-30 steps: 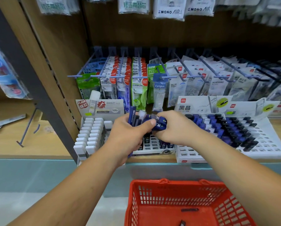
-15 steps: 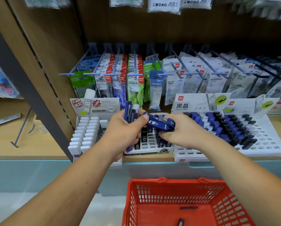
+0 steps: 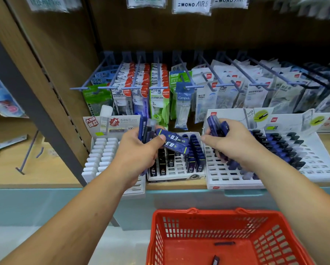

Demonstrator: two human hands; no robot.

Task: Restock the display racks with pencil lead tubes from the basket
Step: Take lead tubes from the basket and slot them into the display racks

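My left hand point(image 3: 139, 150) grips a bunch of blue pencil lead tubes point(image 3: 174, 143), two of them marked 0.3 and sticking out to the right over the middle display rack point(image 3: 176, 168). My right hand point(image 3: 231, 144) holds a couple of blue tubes point(image 3: 216, 126) upright above the left edge of the right rack point(image 3: 221, 175). The two hands are apart. The red basket point(image 3: 198, 222) stands below on the floor with two dark tubes point(image 3: 224, 243) left on its bottom.
A white rack point(image 3: 101, 155) of white-capped tubes stands on the left of the wooden shelf. Peg hooks point(image 3: 160, 87) with hanging correction tape packs jut out behind the racks. A grey upright post point(image 3: 35, 111) runs diagonally at the left.
My right hand has pulled away to the right from my left hand, taking a couple of tubes with it. The camera has tilted slightly.
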